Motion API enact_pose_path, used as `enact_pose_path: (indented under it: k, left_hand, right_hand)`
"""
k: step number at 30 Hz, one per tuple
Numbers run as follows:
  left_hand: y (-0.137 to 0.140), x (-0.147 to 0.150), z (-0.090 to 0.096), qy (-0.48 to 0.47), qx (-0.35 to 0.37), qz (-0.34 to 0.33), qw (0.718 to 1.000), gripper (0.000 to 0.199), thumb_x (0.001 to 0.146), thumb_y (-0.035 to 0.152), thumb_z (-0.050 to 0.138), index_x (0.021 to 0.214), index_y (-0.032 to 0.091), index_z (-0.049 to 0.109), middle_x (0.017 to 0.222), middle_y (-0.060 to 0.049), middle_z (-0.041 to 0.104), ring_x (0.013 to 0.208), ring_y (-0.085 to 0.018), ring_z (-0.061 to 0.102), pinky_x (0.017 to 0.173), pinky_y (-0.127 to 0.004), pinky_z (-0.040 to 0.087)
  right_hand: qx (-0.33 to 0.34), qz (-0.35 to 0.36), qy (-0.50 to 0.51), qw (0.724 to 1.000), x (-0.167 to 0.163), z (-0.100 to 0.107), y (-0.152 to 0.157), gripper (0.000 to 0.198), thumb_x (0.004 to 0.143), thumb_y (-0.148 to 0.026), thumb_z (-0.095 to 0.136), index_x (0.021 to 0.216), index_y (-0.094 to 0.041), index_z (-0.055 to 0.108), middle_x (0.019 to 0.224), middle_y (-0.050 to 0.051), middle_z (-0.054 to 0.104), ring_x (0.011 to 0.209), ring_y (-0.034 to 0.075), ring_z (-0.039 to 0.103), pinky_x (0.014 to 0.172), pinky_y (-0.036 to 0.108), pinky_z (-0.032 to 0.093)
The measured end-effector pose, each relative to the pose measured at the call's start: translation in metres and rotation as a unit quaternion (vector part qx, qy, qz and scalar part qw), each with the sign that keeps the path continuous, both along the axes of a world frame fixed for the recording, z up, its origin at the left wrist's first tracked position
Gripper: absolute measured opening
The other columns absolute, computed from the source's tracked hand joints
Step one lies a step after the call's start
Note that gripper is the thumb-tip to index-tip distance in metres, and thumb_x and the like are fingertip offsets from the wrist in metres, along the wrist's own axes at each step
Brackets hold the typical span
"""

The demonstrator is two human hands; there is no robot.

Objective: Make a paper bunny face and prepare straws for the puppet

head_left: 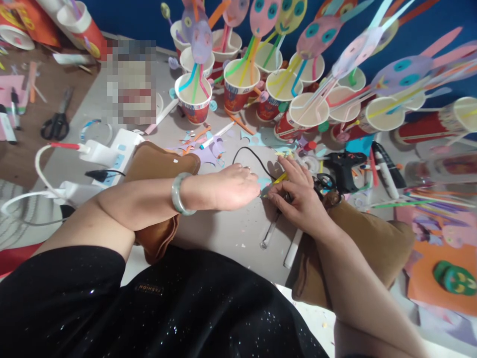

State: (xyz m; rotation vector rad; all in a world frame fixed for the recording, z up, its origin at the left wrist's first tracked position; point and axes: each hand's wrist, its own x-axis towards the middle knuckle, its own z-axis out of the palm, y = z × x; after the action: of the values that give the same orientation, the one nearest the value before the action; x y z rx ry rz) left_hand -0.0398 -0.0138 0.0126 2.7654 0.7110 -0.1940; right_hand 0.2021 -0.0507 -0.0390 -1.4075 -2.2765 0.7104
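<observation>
My left hand (234, 188), with a pale jade-like bangle on the wrist, is closed with its knuckles up over the grey table (227, 243). Whatever its fingertips grip is hidden. Close by, my right hand (300, 201) pinches with thumb and index finger at a tiny piece too small to name. Its other fingers stretch forward over the table. A yellow stick-like thing (280, 178) shows beside those fingers, and a light blue scrap (264, 183) lies between the hands. Below the right hand lie a clear-barrelled pen (269, 232) and a white marker (293, 248).
Several paper cups (194, 97) with straw-legged paper animals stand along the back. A black glue gun (345, 169) lies at right, near markers (386, 174). Brown cushions (357, 243) flank the work area. At left are a power strip (124, 149) and black-handled scissors (55, 124).
</observation>
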Motion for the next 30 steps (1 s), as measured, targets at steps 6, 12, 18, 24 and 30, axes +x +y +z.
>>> enact_pose_path:
  k: [6,12,18,24,30]
  left_hand:
    - [-0.004,0.002,-0.004,0.020,0.036,-0.014,0.999,0.035,0.103,0.014,0.042,0.109,0.014,0.076,0.125,-0.016,0.069,0.117,-0.028,0.063,0.100,-0.040,0.041]
    - [-0.004,0.003,0.007,0.045,0.011,-0.045,0.998,0.038,0.097,0.005,0.043,0.116,0.014,0.075,0.139,-0.014,0.067,0.134,-0.028,0.057,0.108,-0.039,0.037]
    - [-0.006,0.001,-0.004,0.014,-0.014,-0.024,1.000,0.032,0.090,0.004,0.053,0.111,0.016,0.073,0.125,-0.013,0.072,0.129,-0.028,0.058,0.112,-0.040,0.033]
    - [-0.003,-0.004,-0.018,-0.060,-0.034,0.000,0.998,0.012,0.090,0.017,0.064,0.099,0.018,0.072,0.110,-0.012,0.072,0.123,-0.029,0.057,0.113,-0.041,0.032]
    - [0.007,-0.002,-0.014,-0.052,-0.052,-0.018,0.997,0.006,0.089,0.021,0.067,0.086,0.018,0.071,0.091,-0.011,0.072,0.120,-0.031,0.057,0.110,-0.042,0.034]
  right_hand:
    - [0.002,0.005,-0.014,1.000,0.001,0.001,0.003,0.014,0.095,-0.030,0.060,0.085,-0.023,0.068,0.175,0.004,0.033,0.163,0.038,0.024,0.130,0.070,0.013]
    - [0.006,0.013,-0.004,1.000,0.003,0.003,0.005,0.014,0.095,-0.031,0.062,0.084,-0.023,0.066,0.174,0.004,0.034,0.164,0.040,0.022,0.128,0.077,0.009]
    - [0.000,0.030,0.002,1.000,0.002,0.003,0.008,0.011,0.094,-0.031,0.065,0.086,-0.024,0.069,0.174,0.001,0.035,0.164,0.042,0.018,0.129,0.076,0.006]
    - [-0.009,0.032,0.018,0.999,0.000,-0.001,0.009,0.006,0.091,-0.026,0.068,0.088,-0.026,0.072,0.174,-0.003,0.035,0.164,0.043,0.018,0.130,0.074,0.000]
    - [-0.002,0.028,0.014,1.000,-0.001,-0.006,0.008,0.007,0.092,-0.030,0.067,0.092,-0.027,0.074,0.173,-0.004,0.036,0.165,0.043,0.014,0.131,0.074,-0.004]
